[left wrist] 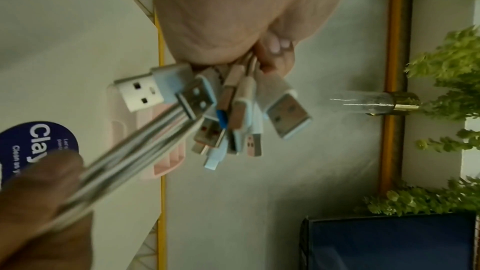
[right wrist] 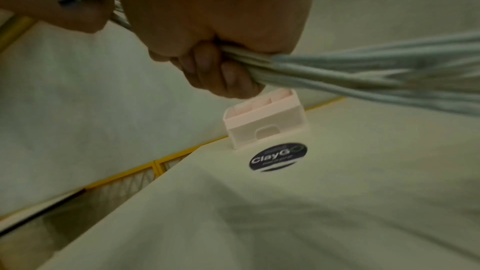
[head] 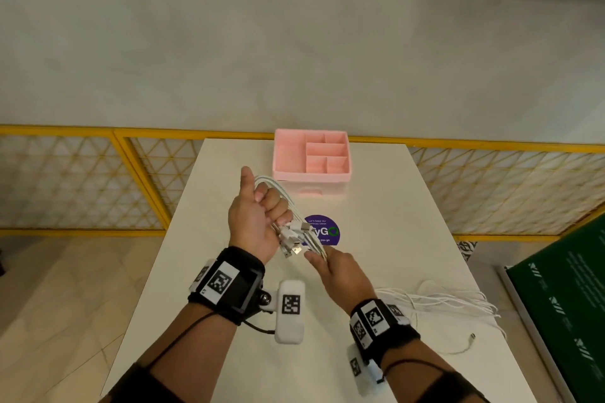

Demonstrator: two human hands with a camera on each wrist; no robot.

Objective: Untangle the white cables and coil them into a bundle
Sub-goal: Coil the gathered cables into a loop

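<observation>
Several white cables (head: 288, 206) loop over the left hand (head: 253, 219), plugs bunched; both hands' fingers (right wrist: 207, 69) grip them.

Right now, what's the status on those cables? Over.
Left hand grips white cables, plugs bunched below. Right hand grips the trailing strands. Pink organizer beyond, not in the way.

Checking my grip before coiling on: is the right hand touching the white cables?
Touching. In the right wrist view the right hand has its fingers curled round the white cables.
</observation>
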